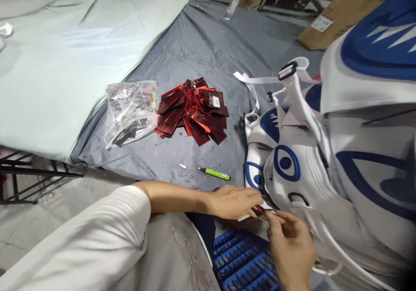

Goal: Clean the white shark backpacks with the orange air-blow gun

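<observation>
My left hand (pixel 235 201) reaches across to the white bags, its fingers closed round a small dark red tag (pixel 259 209), largely hidden by the fingers. A white edge shows below those fingers. My right hand (pixel 290 241) meets it from the right, thumb and forefinger pinched at the tag's end; what exactly lies between them is too small to make out. Right beside both hands is a white bag (pixel 312 178) with blue eye shapes, a zip and straps. On the table, a pile of shiny red tags (pixel 191 113) with red cords lies above a green pen (pixel 216 174).
A clear plastic bag (pixel 131 113) with dark pieces lies left of the tags. Larger white bags (pixel 367 130) crowd the right side. Farther back are a water bottle (pixel 234 1) and a cardboard box (pixel 341 11). A blue slatted crate (pixel 243 260) sits below my hands.
</observation>
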The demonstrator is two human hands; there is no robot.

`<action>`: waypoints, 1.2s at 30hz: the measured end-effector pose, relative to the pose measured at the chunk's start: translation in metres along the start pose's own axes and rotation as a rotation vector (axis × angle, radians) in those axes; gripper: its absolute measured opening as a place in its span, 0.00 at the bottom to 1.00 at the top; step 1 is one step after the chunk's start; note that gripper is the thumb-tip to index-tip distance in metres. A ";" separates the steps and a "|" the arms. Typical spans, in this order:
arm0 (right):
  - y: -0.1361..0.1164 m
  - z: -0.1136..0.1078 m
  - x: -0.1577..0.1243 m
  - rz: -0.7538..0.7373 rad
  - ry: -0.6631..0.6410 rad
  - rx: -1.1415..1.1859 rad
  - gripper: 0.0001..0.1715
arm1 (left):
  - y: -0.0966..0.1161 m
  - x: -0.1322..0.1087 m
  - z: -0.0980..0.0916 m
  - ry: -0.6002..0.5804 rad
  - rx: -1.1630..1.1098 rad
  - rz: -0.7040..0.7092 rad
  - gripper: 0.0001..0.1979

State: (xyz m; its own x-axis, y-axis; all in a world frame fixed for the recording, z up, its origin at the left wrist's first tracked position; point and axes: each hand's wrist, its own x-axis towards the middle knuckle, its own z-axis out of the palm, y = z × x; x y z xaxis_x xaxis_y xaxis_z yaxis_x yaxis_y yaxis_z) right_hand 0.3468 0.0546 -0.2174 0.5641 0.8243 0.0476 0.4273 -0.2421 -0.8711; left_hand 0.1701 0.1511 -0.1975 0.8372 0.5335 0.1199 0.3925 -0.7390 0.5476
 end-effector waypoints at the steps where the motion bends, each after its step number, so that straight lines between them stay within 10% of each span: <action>1: 0.000 -0.001 0.000 -0.007 0.004 -0.033 0.27 | -0.006 -0.004 -0.003 0.057 0.067 0.006 0.19; 9: -0.014 0.007 0.009 -0.432 -0.043 -0.376 0.31 | -0.074 -0.040 -0.022 0.061 0.437 -0.110 0.14; 15: -0.031 0.024 0.018 -0.685 -0.029 -0.488 0.29 | -0.127 -0.162 -0.109 0.544 0.541 -0.125 0.16; 21: -0.073 0.050 0.019 -0.562 -0.007 -0.959 0.23 | -0.189 -0.248 -0.149 0.455 0.670 -0.370 0.15; 25: -0.123 0.070 0.025 -0.361 -0.279 -1.189 0.19 | -0.209 -0.247 -0.149 0.390 0.658 -0.570 0.18; 30: -0.175 0.153 0.076 -0.636 -0.392 -0.812 0.17 | -0.171 -0.236 -0.154 0.372 0.662 -0.653 0.30; 36: -0.237 0.267 0.163 -0.807 -0.358 -0.572 0.29 | -0.155 -0.139 -0.184 0.823 0.299 -0.438 0.19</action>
State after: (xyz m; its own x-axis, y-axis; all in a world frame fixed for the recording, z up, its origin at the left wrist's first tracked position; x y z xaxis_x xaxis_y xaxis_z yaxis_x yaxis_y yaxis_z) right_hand 0.1491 0.3823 -0.1338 -0.2383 0.9293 0.2820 0.9059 0.3174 -0.2804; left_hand -0.0769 0.2673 -0.1465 0.1115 0.8217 0.5589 0.7805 -0.4205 0.4625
